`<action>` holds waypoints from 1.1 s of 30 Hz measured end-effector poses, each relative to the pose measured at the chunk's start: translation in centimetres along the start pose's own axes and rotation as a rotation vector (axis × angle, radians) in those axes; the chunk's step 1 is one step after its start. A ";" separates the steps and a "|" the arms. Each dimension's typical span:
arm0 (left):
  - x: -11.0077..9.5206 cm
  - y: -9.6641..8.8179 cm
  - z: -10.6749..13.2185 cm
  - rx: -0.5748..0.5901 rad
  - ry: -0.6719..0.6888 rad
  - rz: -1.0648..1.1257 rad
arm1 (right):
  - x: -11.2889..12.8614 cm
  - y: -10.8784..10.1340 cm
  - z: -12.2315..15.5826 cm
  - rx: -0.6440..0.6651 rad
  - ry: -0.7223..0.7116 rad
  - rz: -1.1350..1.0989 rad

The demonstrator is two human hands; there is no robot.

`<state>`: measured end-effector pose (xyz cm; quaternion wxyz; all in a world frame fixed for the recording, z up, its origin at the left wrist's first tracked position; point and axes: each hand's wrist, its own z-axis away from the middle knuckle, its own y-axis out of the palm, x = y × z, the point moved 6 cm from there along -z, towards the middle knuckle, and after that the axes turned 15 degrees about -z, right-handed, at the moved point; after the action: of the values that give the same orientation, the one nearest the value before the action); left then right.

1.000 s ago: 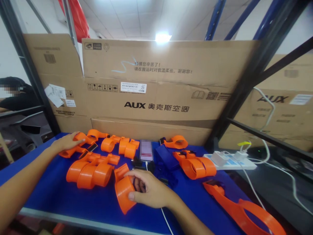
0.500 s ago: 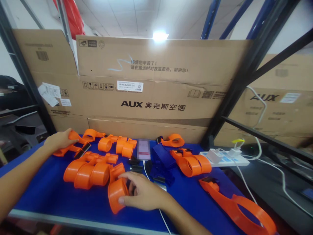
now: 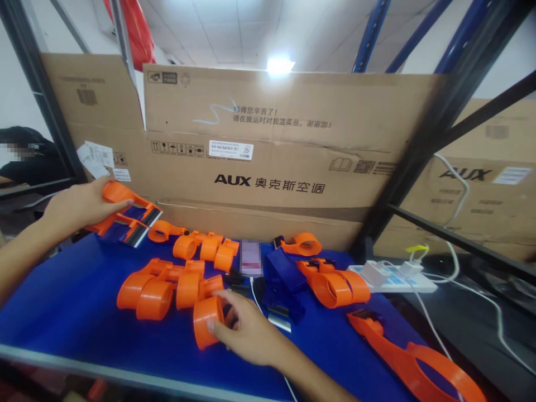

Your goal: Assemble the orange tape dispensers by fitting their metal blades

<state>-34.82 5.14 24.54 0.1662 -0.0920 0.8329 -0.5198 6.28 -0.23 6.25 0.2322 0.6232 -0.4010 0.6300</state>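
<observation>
Cardboard sheeting (image 3: 268, 162) printed with AUX stands behind the blue tabletop (image 3: 84, 307), and someone in dark clothes (image 3: 25, 162) sits off past its left end. Over the table's far left corner, the worker's left hand (image 3: 81, 206) is closed round orange pieces (image 3: 118, 192), their dark-edged ends tilted down toward the middle. Nearer the front, the right hand (image 3: 247, 329) has thumb and fingers closed on the rim of an orange ring piece (image 3: 206, 322), just right of a cluster of similar pieces (image 3: 154, 300). Beyond lies a phone (image 3: 250, 258) with its white cable plugged in; a power strip (image 3: 419, 283) sits at the right.
</observation>
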 end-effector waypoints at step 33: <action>-22.5 7.5 12.6 0.180 0.519 0.110 | 0.4 -4.6 0.0 -0.386 -0.003 -0.630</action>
<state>-9.08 5.23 16.82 -0.0173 0.1048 0.8020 -0.5879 9.92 2.30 7.62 0.5275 0.6617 -0.3016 0.4393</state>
